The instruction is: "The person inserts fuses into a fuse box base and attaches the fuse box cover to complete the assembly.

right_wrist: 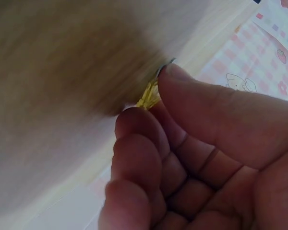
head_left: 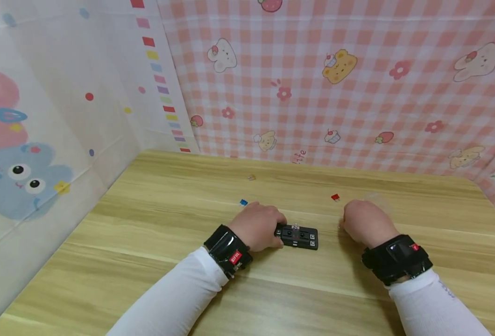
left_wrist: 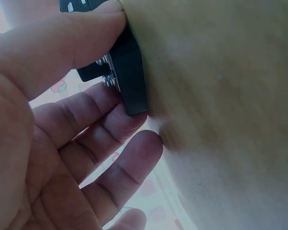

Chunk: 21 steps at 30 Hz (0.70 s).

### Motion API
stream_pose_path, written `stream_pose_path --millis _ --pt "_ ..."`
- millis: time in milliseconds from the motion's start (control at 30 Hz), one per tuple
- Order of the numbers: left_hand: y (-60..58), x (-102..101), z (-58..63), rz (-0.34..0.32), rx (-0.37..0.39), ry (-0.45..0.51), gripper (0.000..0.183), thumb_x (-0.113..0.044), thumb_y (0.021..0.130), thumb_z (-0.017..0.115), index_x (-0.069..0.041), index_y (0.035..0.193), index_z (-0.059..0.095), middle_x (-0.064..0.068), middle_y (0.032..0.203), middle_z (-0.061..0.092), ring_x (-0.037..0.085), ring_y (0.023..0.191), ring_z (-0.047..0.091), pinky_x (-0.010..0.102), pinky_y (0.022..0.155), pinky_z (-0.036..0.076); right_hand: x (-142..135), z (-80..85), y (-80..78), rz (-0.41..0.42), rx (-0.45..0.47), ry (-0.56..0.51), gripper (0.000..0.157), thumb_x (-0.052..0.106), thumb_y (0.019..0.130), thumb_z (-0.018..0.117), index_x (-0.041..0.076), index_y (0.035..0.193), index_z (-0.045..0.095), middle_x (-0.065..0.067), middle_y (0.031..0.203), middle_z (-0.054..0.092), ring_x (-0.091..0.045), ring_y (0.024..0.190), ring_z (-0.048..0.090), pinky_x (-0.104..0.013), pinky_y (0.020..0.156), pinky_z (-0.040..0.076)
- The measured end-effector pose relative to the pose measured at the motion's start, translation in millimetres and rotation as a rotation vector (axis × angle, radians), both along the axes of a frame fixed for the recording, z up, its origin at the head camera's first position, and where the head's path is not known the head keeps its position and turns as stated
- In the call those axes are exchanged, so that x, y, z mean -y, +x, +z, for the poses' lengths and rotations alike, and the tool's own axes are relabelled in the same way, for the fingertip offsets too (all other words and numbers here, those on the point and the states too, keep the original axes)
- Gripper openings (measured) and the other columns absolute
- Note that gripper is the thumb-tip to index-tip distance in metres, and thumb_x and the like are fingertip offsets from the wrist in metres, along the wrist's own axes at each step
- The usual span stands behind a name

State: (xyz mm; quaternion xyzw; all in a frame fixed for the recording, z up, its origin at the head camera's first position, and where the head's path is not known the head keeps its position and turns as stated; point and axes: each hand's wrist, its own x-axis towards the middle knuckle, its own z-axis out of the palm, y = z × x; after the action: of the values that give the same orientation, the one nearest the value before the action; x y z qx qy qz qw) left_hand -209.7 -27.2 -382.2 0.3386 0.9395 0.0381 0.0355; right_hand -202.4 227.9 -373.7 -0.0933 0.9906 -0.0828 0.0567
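On the wooden table lies a black fuse block (head_left: 306, 243) with metal screw terminals. My left hand (head_left: 258, 226) holds its left end; the left wrist view shows the thumb on one long side and fingertips against the other. To the right of the block, my right hand (head_left: 367, 223) pinches a small yellow blade fuse (right_wrist: 148, 96) between thumb and index finger close to the table. The hand hides most of this fuse in the head view. A blue blade fuse (head_left: 243, 202) lies just beyond the left hand. Near the right hand is a red blade fuse (head_left: 335, 197).
Farther back on the table (head_left: 167, 224) lies a tiny pale piece (head_left: 251, 177), too small to identify. A clear, thin plastic sheet or bag (head_left: 381, 201) lies behind the right hand. Printed cloths (head_left: 289, 60) hang along the table's back and left sides.
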Motion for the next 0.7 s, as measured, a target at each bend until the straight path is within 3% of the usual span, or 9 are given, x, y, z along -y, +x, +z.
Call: stream_pose_path --millis 233,500,700 --pt "0.1 0.0 0.1 0.005 -0.001 -0.001 0.046 -0.048 0.071 0.077 -0.023 0.108 0.068 -0.010 0.098 0.063 0.006 0.080 0.048 0.033 0.088 0.035 1.6 1.5 -0.6 -0.010 0.035 -0.002 0.016 0.003 0.084 0.056 0.004 0.067 0.059 -0.008 0.061 0.050 -0.022 0.050 0.044 -0.031 0.046 0.036" --pt "-0.8 0.1 -1.9 0.005 -0.006 0.006 0.046 -0.048 0.071 0.078 -0.024 0.108 0.068 -0.011 0.099 0.063 0.005 0.081 0.049 0.033 0.090 0.035 1.5 2.0 0.1 0.013 0.034 -0.006 0.013 0.001 0.078 0.059 0.006 0.066 0.058 -0.006 0.060 0.050 -0.020 0.050 0.043 -0.030 0.046 0.035" --pt "-1.7 0.2 -3.2 0.004 0.000 0.010 0.046 -0.049 0.070 0.078 -0.024 0.108 0.068 -0.011 0.099 0.062 0.005 0.082 0.049 0.034 0.091 0.035 3.0 2.9 -1.5 -0.005 0.027 -0.053 0.012 0.002 0.082 0.056 0.005 0.073 0.063 -0.006 0.064 0.053 -0.020 0.052 0.046 -0.031 0.046 0.039"
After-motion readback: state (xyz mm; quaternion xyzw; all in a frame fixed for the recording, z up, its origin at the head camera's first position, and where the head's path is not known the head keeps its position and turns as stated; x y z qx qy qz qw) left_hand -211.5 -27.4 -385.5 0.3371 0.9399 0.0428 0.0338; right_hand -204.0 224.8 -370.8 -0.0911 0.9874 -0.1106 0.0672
